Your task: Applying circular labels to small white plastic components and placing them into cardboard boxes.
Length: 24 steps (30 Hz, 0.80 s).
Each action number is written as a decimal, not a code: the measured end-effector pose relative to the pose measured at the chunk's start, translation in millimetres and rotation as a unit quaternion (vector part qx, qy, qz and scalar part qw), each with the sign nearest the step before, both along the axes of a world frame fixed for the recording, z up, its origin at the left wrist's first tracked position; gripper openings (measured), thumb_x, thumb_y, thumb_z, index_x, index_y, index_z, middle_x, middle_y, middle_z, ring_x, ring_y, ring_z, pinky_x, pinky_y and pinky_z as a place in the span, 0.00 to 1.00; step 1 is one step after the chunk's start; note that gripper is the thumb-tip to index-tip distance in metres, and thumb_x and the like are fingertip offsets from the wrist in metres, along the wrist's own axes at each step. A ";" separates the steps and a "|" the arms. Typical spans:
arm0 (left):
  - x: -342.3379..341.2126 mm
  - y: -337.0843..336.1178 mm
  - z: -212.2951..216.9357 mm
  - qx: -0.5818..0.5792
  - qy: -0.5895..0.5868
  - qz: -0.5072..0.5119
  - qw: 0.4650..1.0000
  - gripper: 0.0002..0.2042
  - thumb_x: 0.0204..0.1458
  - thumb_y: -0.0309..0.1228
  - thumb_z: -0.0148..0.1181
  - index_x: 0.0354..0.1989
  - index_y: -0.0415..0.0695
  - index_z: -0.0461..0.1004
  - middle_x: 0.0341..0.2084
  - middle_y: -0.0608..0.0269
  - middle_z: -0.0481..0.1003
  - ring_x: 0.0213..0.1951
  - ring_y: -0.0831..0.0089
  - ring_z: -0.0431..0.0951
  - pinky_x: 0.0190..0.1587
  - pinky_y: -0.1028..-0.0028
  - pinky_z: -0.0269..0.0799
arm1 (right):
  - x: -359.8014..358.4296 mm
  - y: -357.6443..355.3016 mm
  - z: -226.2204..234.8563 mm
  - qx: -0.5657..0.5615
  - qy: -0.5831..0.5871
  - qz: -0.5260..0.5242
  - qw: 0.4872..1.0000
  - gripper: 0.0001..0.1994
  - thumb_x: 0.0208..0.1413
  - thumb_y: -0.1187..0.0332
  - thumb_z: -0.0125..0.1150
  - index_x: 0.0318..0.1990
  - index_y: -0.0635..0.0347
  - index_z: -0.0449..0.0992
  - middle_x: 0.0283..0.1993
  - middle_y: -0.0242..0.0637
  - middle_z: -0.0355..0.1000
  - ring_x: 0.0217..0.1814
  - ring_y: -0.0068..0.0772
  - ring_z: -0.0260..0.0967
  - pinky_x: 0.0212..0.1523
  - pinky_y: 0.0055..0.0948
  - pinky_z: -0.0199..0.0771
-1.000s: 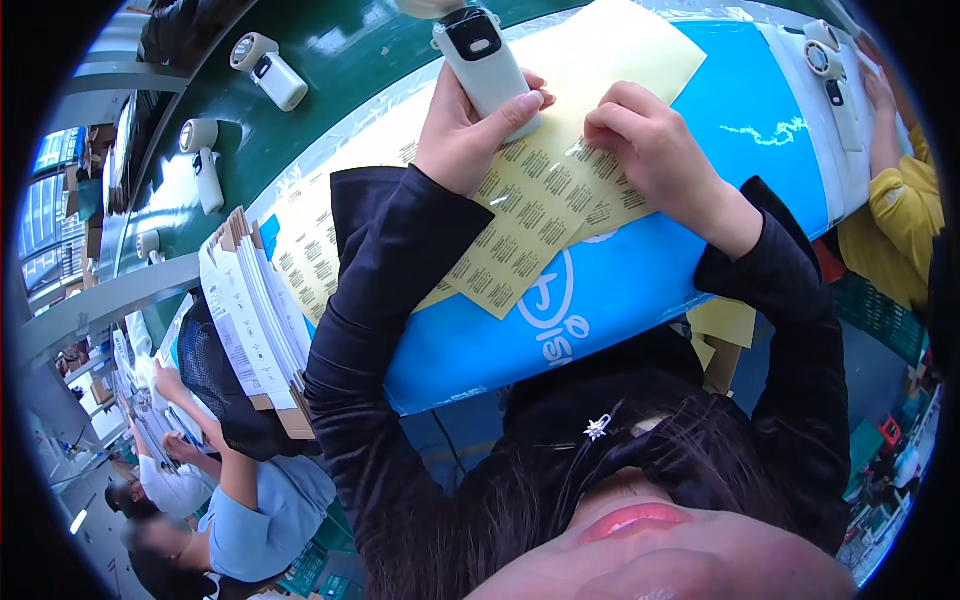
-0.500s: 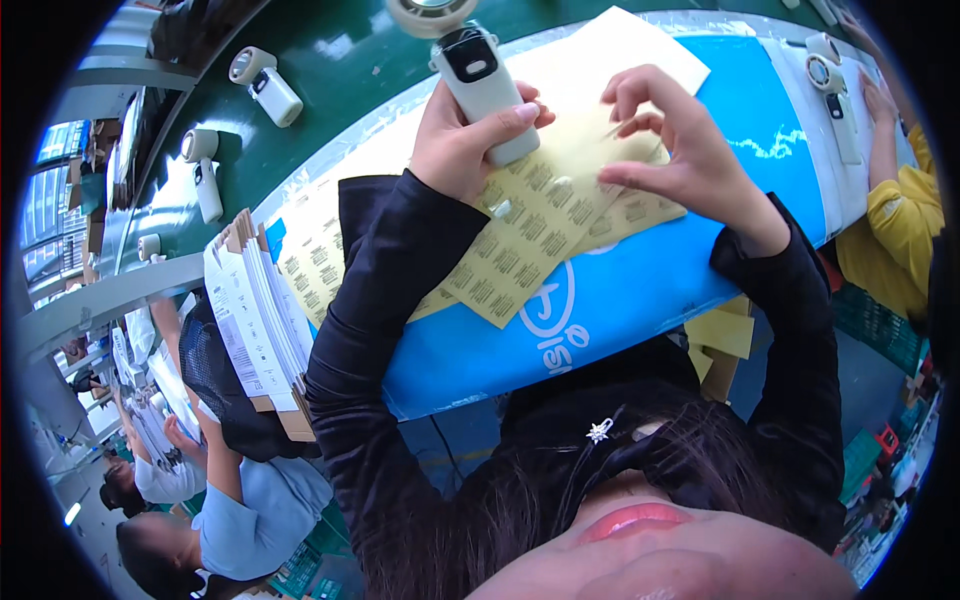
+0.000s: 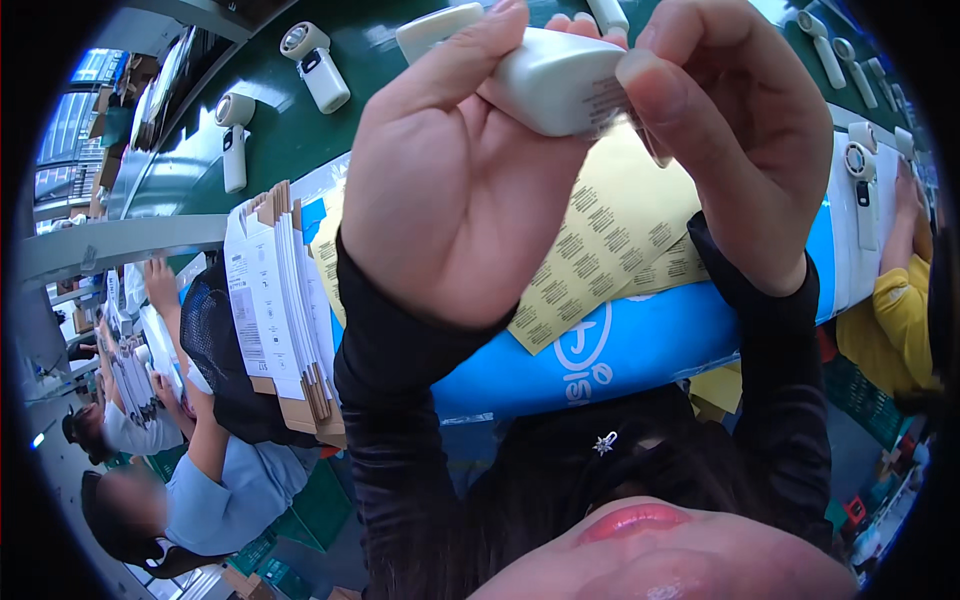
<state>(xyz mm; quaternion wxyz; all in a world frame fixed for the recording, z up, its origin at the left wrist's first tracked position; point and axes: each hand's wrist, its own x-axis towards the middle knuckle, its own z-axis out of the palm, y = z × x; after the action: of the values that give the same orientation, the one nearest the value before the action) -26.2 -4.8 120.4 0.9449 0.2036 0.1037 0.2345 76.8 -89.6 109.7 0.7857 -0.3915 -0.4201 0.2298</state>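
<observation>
My left hand (image 3: 440, 200) is raised close to the view, its fingers wrapped round a white handheld fan (image 3: 545, 80) that lies tilted across the palm. A small clear sticker (image 3: 603, 98) with dark print lies at the rounded end of the fan's body. My right hand (image 3: 750, 130) is at that same end, its thumb and index finger pinching the sticker's edge. Below both hands, yellowish sheets of printed stickers (image 3: 610, 230) overlap on a blue-covered surface (image 3: 660, 325). The fan's far side is hidden by my fingers.
Flattened cartons (image 3: 265, 300) stand stacked at the left. Several white fans, such as this upright one (image 3: 315, 70), are on the green table (image 3: 270, 130). A co-worker in yellow (image 3: 905, 310) is at the right, beside another fan (image 3: 862, 195). Others work at the left.
Both hands have risen nearer to the view. My left hand has turned the fan over and tilted it. My right hand has come from beside it to the fan's end with a sticker.
</observation>
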 end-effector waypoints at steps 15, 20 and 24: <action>11.6 -12.1 3.2 -0.044 0.014 0.045 0.998 0.14 0.55 0.25 0.42 0.47 0.30 0.54 0.41 0.45 0.64 0.45 0.61 0.68 0.54 0.64 0.63 | 0.7 0.5 -7.5 -0.027 -0.028 -0.016 0.999 0.08 0.44 0.76 0.64 0.30 0.65 0.69 0.22 0.32 0.65 0.16 0.15 0.52 0.20 0.08 0.56; 11.8 -13.8 4.1 -0.053 0.021 0.045 0.997 0.13 0.55 0.25 0.42 0.46 0.30 0.55 0.41 0.45 0.64 0.45 0.60 0.67 0.55 0.62 0.62 | 0.9 -0.3 -7.7 -0.032 -0.023 -0.017 0.999 0.08 0.44 0.77 0.64 0.30 0.65 0.70 0.23 0.32 0.65 0.17 0.15 0.52 0.20 0.08 0.57; 11.1 -12.9 3.3 -0.052 0.023 0.040 0.998 0.13 0.55 0.25 0.43 0.46 0.31 0.55 0.42 0.45 0.64 0.45 0.60 0.67 0.55 0.62 0.62 | 2.2 3.0 -10.0 -0.014 -0.026 -0.009 1.000 0.08 0.43 0.77 0.65 0.30 0.65 0.70 0.22 0.32 0.65 0.16 0.15 0.53 0.20 0.08 0.57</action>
<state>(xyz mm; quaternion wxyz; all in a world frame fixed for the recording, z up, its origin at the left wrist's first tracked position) -15.2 -17.8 123.7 0.9414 0.1556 0.1452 0.2617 79.0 -86.6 99.7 0.7709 -0.4125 -0.4337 0.2181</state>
